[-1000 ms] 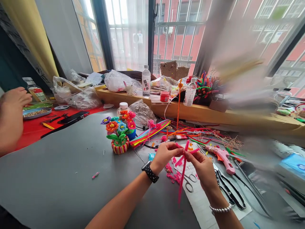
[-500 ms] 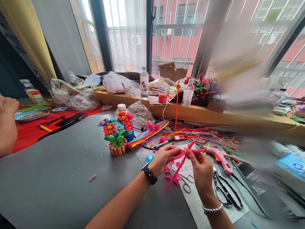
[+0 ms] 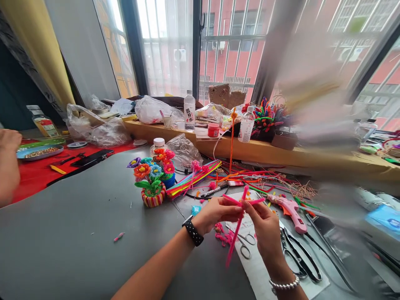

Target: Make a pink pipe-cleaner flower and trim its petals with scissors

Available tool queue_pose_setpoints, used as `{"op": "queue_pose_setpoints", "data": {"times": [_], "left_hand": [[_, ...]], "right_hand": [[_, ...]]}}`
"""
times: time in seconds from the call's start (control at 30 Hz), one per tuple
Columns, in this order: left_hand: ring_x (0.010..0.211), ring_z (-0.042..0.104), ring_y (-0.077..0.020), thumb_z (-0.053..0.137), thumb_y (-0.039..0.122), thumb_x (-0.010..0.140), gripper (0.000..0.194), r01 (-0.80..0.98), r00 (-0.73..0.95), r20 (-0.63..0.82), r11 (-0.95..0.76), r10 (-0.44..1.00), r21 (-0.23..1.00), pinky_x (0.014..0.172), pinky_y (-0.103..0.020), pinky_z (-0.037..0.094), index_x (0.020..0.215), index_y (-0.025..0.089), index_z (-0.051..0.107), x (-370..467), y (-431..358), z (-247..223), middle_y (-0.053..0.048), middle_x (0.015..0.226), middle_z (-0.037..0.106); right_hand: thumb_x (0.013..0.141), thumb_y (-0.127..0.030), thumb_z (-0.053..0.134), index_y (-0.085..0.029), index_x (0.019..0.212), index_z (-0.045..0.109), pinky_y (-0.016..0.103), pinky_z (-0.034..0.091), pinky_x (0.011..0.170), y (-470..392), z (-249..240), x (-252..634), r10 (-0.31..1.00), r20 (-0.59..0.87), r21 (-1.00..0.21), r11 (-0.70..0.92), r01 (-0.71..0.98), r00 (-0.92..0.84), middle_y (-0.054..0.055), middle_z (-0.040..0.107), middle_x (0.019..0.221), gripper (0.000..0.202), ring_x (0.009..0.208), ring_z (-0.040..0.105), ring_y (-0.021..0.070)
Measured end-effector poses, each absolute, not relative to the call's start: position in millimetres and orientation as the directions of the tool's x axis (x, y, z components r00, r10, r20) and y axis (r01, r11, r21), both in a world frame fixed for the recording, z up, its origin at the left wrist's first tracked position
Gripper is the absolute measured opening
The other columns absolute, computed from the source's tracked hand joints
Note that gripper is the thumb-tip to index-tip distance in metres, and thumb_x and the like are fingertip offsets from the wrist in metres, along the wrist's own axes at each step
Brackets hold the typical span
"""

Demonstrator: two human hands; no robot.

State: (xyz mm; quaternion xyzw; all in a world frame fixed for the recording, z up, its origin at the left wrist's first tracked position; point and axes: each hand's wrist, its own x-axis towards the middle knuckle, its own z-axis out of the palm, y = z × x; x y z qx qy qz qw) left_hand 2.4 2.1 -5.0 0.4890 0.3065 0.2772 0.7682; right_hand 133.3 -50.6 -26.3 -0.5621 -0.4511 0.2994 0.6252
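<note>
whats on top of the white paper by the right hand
Small scissors and black-and-silver shears rest on the white paper. The right hand covers part of the stretch between them, so anything behind it can't be seen.

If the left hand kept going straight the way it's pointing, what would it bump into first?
Probably the right hand, just ahead of the left hand where the pink fuzzy sticks cross, though depth is hard to judge.

Pink stems [image 3: 236, 233] turned, co-worker's hand [image 3: 10, 139] further left
</note>
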Motion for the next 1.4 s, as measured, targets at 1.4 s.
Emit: {"op": "queue_pose_setpoints", "data": {"times": [1.4], "left_hand": [[0.068, 0.058, -0.0121, 0.077, 0.028, 0.048, 0.029, -0.175, 0.679, -0.196, 0.416, 0.707, 0.892, 0.07, -0.026, 0.045, 0.066, 0.01, 0.064, 11, -3, -7, -0.003, 0.07, 0.061]], "right_hand": [[0.07, -0.038, 0.058, -0.02, 0.067, 0.062, 0.041, 0.035, 0.088, -54, -11, 150, 0.825, 0.485, -0.79, 0.271, 0.55, 0.29, 0.007, 0.053, 0.098, 0.018, 0.099, 0.048, 0.0239]]}}
